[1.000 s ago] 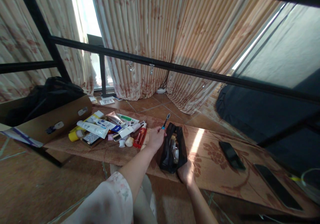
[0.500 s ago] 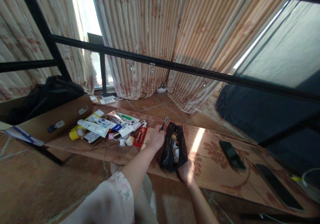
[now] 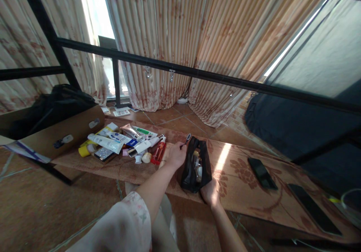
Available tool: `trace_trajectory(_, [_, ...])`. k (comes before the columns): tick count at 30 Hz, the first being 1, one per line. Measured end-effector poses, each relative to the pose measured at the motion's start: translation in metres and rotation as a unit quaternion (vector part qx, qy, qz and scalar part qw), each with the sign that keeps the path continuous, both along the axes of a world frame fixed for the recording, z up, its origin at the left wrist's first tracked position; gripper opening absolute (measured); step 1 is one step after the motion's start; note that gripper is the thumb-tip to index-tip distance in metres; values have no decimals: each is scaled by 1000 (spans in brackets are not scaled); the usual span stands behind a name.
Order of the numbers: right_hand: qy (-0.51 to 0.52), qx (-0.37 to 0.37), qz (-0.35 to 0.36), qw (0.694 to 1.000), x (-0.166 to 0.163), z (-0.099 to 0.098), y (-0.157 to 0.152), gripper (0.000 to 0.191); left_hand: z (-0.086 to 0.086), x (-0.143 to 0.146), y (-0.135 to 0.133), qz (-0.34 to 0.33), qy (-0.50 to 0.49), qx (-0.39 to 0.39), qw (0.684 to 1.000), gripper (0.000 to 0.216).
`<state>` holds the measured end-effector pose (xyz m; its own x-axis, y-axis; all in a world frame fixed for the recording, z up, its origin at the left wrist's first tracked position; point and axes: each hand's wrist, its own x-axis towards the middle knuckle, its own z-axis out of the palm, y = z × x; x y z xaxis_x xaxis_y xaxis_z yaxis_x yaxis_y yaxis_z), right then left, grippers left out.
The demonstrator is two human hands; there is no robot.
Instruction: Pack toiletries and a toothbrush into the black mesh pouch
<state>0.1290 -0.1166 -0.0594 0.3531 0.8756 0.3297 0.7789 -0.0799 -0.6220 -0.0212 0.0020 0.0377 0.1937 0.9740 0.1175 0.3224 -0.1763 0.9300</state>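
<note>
My left hand [image 3: 177, 156] is closed on the dark handle of a small oval-headed brush [image 3: 188, 137], which tilts up at the bag's left rim. My right hand [image 3: 211, 191] grips the near right corner of a black mesh cosmetic bag [image 3: 208, 165]; its fingers are partly hidden behind the bag. The bag stands with its top open, and several small bottles [image 3: 198, 171] show inside. Just left of my left hand lie a red pump bottle [image 3: 158, 152] and a round cream-coloured cap [image 3: 146, 157].
A heap of tubes [image 3: 105, 143] and other cosmetics covers the left of the cloth-topped table [image 3: 237, 195]. Beyond it stands a cardboard box [image 3: 79, 130] with a black bag in it. To the right lie a phone [image 3: 262, 173] and a longer dark slab [image 3: 314, 208]. A black metal bar [image 3: 158, 66] crosses behind.
The brush has tipped slightly to the right and its oval head has turned in my left hand. My right hand and the bag have stayed in place.
</note>
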Motion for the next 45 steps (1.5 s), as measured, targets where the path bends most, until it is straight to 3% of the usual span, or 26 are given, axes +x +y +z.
trace_trajectory(12, [14,17,-5,1000,2,-7,1,32,3,-2,-2,-14,-14,10,1000,37])
trace_trajectory(21, [0,20,1,1000,0,-3,0,33,4,-1,-1,-14,-37,45,998,22])
trace_trajectory(25, [-30,29,-19,999,0,-5,0,30,5,-3,-2,-4,-33,69,997,23])
trace_trajectory(36, [-38,15,16,999,6,-14,3,32,9,-3,-4,27,-4,73,997,25])
trace_trajectory(45, [-80,34,4,996,5,-9,2,39,15,-5,-6,48,14,79,996,22])
